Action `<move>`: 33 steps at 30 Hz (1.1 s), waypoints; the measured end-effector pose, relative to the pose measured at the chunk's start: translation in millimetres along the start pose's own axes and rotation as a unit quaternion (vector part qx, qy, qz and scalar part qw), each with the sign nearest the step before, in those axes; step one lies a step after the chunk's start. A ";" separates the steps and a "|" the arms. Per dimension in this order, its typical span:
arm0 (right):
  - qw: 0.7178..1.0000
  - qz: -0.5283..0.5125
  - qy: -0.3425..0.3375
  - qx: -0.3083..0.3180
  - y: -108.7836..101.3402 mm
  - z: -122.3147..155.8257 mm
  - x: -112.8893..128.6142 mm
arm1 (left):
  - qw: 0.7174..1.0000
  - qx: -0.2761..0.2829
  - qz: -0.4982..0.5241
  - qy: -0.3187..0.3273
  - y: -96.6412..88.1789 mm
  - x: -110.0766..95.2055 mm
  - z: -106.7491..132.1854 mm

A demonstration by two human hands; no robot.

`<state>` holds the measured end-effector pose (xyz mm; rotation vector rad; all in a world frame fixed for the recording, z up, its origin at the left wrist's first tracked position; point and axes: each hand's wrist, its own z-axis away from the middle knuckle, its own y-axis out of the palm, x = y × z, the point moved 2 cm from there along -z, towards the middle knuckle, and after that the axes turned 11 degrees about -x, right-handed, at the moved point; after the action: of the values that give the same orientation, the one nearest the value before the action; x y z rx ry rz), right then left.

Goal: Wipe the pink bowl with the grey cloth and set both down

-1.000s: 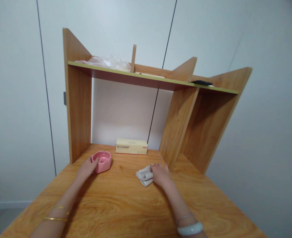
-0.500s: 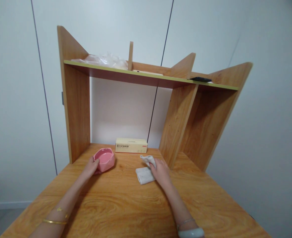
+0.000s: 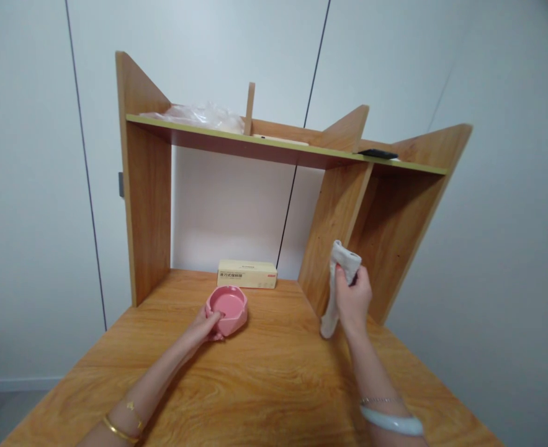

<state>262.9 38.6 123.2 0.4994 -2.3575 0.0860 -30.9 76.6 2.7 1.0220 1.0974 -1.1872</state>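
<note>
My left hand (image 3: pixel 205 325) grips the near rim of a pink ceramic dish (image 3: pixel 228 308), held tilted just above the wooden desk (image 3: pixel 264 385) near its middle. My right hand (image 3: pixel 354 298) is raised above the desk at the right, closed on a light grey cloth (image 3: pixel 337 282). The cloth folds over my fingers at the top and hangs down below my hand. The two hands are apart, the dish left of the cloth.
A cream cardboard box (image 3: pixel 247 274) lies at the back of the desk under a wooden shelf unit (image 3: pixel 283 146). Clear plastic wrap (image 3: pixel 199 115) and a dark flat object (image 3: pixel 378 153) rest on the shelf top. White wall panels stand behind.
My right hand has lifted the cloth off the desk and up to the right. My left hand has picked up the pink dish and moved it right, toward the desk's middle.
</note>
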 end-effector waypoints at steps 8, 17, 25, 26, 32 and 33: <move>0.975 0.012 -0.074 0.210 42.1 73.3 -0.4 | 0.989 -0.041 -0.093 0.107 0.4 13.3 -6.3; 0.903 0.016 -0.155 0.401 54.6 139.8 12.3 | 0.921 -0.127 -0.199 0.309 -5.1 16.2 -9.1; 0.881 0.062 -0.164 0.440 50.6 152.8 17.1 | 0.910 -0.104 -0.216 0.339 1.1 7.6 3.9; 0.882 0.067 -0.163 0.438 49.6 152.9 17.2 | 0.909 -0.099 -0.213 0.345 1.2 6.9 5.0; 0.876 0.080 -0.164 0.447 46.1 151.9 13.5 | 0.917 -0.046 -0.160 0.363 3.3 3.8 10.4; 0.876 0.082 -0.161 0.446 46.5 152.1 12.2 | 0.919 -0.033 -0.145 0.365 4.1 3.0 11.5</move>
<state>140.0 47.2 21.9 0.7764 -2.5743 1.3031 -25.6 65.2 1.9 1.3257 1.9149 -0.9971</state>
